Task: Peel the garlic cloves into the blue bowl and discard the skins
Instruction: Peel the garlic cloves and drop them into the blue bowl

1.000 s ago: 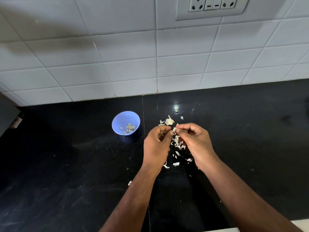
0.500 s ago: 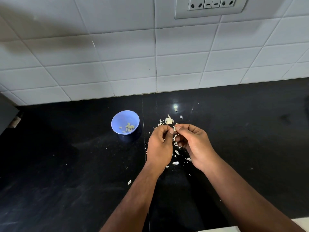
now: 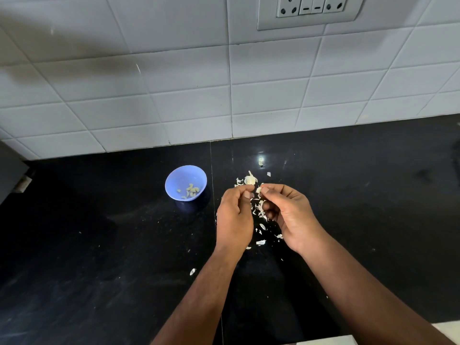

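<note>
Black stone counter (image 3: 99,270) under a white tiled wall (image 3: 174,83), switch plate (image 3: 308,8) at top. Seam runs down the counter just right of the bowl.

Far left: grey edge of some object, cut off by the frame, cannot identify.

Blue bowl (image 3: 185,181): upright on the counter, left of both hands and apart from them. Several pale peeled cloves (image 3: 191,190) lie in its bottom.

Left hand (image 3: 235,220): fingers curled in, thumb and forefinger tips brought together beside the right fingertips. Whether it has hold of the clove itself or a flap of skin, cannot tell; too small.

Between the hands: a small pale garlic clove (image 3: 258,190), raised off the counter. Loose skins (image 3: 260,212) scattered on the counter below and nearer the camera.

Just behind the hands: remnant of the garlic bulb (image 3: 250,180) on the counter, more scraps around it.

Right hand (image 3: 291,215): pinching the clove at its fingertips, remaining fingers loosely curled.

Judgement: peeling step in hand, mid-task; some cloves done, bulb remnant not yet finished. Next move likely calls for stripping the last skin off, letting it drop, then carrying the bare clove left over the bowl. Skins stay to be gathered and discarded.
</note>
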`<state>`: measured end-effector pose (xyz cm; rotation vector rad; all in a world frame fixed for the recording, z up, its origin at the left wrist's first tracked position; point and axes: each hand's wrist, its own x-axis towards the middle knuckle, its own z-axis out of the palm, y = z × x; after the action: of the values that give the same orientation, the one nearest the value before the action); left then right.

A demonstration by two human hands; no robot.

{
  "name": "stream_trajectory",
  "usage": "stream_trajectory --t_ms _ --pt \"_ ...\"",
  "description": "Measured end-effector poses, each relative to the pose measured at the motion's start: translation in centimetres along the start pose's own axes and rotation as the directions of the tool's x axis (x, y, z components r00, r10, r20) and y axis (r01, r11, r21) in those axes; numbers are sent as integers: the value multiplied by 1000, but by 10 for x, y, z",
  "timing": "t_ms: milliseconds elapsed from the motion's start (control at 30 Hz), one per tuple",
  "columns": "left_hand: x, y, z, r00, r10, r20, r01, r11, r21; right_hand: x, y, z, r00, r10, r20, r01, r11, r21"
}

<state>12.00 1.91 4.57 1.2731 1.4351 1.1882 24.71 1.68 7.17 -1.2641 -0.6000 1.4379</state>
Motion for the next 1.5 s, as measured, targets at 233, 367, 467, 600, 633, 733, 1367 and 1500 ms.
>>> stream_trajectory --t_ms 233,367,467,600,633,733,1367,1500 --pt "-5 5 1 996 -91 4 91 990 -108 -3 3 3 997 -72 -29 71 997 -19" --pt "-7 7 0 996 -91 -14 88 984 -157 -4 1 1 996 -89 -15 89 996 -20" --pt "-7 9 1 995 -79 -54 68 983 -171 -7 1 2 993 -115 -13 114 992 -49" --pt "-7 8 0 993 -38 -107 25 992 -123 -10 3 4 981 -195 -21 192 976 -107" --pt "-6 8 0 993 -34 -113 21 993 -113 -10 3 5 977 -210 -23 206 972 -114" --pt "-5 8 0 993 3 -114 -9 998 -58 -10 4 5 964 -266 -1 263 954 -146" --pt "2 10 -6 988 4 -156 7 998 65 -9 8 10 974 -210 87 226 941 -251" --pt "5 16 -7 997 -61 -48 62 998 16 -8 8 9 984 -167 68 177 966 -187"
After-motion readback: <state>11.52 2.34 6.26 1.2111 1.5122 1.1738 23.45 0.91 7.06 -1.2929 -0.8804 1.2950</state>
